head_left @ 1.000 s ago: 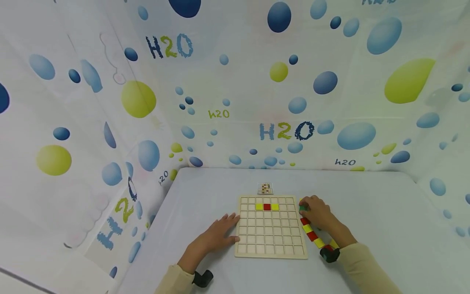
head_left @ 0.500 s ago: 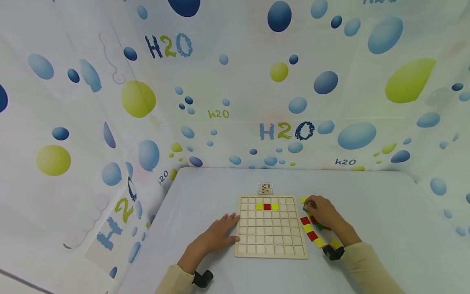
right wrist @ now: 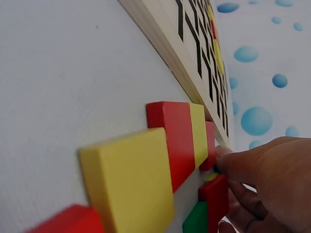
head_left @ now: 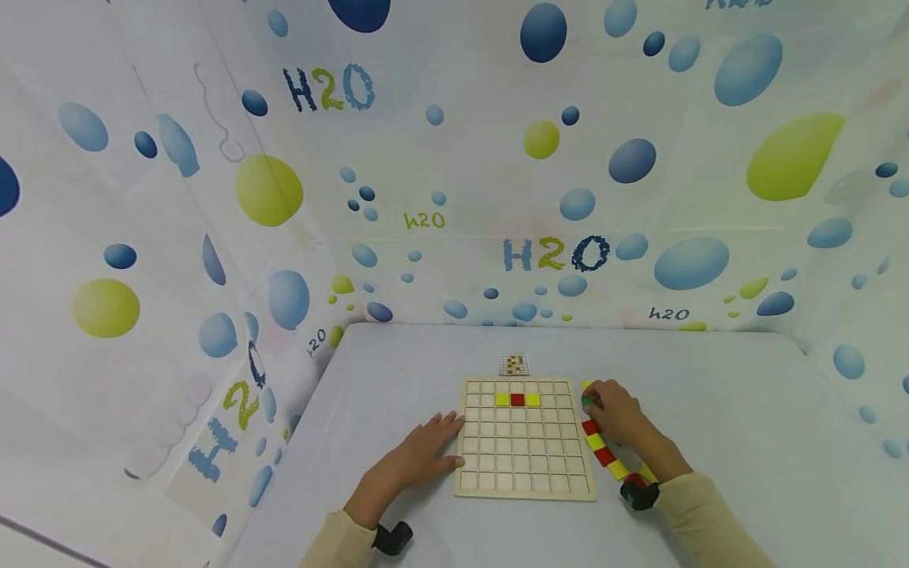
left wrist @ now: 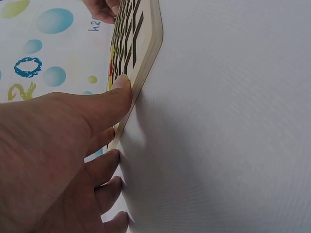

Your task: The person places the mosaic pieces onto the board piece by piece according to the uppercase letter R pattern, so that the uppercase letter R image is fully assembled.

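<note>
Head view: the right hand (head_left: 616, 412), its fingertips pinching a green square tile (head_left: 587, 401), had shifted slightly toward the square pale-wood grid board (head_left: 524, 464) beside them; the left hand (head_left: 424, 451), fingers extended, touched its opposite edge. The tile remained unplaced.

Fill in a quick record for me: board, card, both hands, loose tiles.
board: wooden, gridded; red tile between two yellow tiles
card: beyond the board's far edge
left hand: touches the board's left edge
right hand: fingers pinch a green tile
loose tiles: red, yellow, green; right of the board, partly hidden by the right hand
</note>
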Action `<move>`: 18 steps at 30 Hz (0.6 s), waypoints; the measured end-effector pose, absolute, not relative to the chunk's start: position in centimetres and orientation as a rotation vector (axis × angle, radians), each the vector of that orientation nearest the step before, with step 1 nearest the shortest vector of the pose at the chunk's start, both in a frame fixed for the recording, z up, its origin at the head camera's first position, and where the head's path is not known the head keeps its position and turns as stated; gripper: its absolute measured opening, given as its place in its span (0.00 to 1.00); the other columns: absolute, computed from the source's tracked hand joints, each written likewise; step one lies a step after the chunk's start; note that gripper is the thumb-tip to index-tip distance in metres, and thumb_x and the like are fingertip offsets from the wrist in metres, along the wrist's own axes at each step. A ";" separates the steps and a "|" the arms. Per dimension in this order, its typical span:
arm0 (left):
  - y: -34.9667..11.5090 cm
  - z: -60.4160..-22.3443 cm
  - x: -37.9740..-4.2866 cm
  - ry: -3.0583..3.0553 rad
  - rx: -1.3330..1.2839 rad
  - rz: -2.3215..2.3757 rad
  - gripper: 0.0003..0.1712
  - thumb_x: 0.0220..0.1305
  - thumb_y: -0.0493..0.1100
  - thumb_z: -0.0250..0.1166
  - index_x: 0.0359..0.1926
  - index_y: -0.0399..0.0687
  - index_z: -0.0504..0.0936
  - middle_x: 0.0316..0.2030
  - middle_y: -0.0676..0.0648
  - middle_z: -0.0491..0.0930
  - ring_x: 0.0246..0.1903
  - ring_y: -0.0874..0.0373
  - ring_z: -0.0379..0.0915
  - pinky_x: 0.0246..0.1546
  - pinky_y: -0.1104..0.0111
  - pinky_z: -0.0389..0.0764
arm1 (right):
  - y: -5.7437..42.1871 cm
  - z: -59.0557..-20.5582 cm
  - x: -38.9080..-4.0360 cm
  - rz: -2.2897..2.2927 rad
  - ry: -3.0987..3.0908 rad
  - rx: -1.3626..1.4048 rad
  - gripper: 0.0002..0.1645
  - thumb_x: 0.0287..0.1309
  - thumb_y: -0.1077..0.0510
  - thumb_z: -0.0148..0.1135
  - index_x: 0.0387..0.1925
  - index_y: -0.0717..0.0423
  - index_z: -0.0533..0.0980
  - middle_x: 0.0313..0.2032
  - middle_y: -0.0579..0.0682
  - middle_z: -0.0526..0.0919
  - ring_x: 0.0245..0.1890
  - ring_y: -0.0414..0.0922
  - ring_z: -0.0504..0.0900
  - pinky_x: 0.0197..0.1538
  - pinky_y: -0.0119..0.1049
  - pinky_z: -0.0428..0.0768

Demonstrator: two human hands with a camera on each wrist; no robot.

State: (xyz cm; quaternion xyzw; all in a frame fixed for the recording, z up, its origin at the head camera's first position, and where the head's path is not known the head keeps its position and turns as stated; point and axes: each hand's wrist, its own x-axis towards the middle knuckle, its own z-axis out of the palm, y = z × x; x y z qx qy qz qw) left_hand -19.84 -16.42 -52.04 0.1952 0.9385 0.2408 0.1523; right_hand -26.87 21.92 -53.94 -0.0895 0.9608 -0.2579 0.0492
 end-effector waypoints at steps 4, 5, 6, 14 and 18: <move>-16.4 -52.0 -19.8 2.694 0.572 0.688 0.43 0.75 0.55 0.66 0.81 0.45 0.62 0.81 0.38 0.59 0.81 0.35 0.50 0.78 0.36 0.55 | 21.7 -54.1 -26.9 -0.775 2.978 -0.325 0.14 0.71 0.60 0.67 0.53 0.62 0.77 0.47 0.58 0.79 0.47 0.53 0.79 0.57 0.62 0.79; -16.4 -51.9 -19.8 2.695 0.574 0.686 0.43 0.75 0.55 0.66 0.81 0.44 0.62 0.81 0.38 0.59 0.81 0.35 0.50 0.78 0.36 0.55 | 21.5 -54.2 -27.0 -0.783 2.985 -0.333 0.14 0.71 0.60 0.67 0.53 0.62 0.78 0.47 0.58 0.80 0.47 0.53 0.79 0.57 0.63 0.79; -16.4 -51.9 -19.8 2.696 0.576 0.682 0.43 0.75 0.55 0.66 0.81 0.44 0.62 0.81 0.38 0.59 0.81 0.34 0.50 0.78 0.36 0.55 | 21.3 -54.1 -27.1 -0.789 2.987 -0.342 0.14 0.71 0.60 0.66 0.53 0.62 0.78 0.48 0.58 0.80 0.48 0.53 0.79 0.56 0.63 0.79; -16.4 -51.8 -19.8 2.695 0.561 0.678 0.43 0.75 0.56 0.66 0.82 0.45 0.62 0.81 0.39 0.59 0.81 0.36 0.50 0.78 0.37 0.55 | 18.3 -53.7 -27.6 -0.801 2.973 -0.401 0.14 0.72 0.58 0.67 0.53 0.60 0.79 0.48 0.56 0.80 0.49 0.53 0.80 0.56 0.61 0.77; -16.4 -51.7 -19.7 2.688 0.551 0.681 0.43 0.75 0.56 0.66 0.82 0.46 0.61 0.81 0.40 0.58 0.81 0.36 0.50 0.79 0.38 0.54 | 16.9 -53.7 -27.6 -0.752 2.975 -0.436 0.13 0.70 0.58 0.69 0.52 0.58 0.80 0.46 0.55 0.80 0.49 0.52 0.79 0.54 0.59 0.78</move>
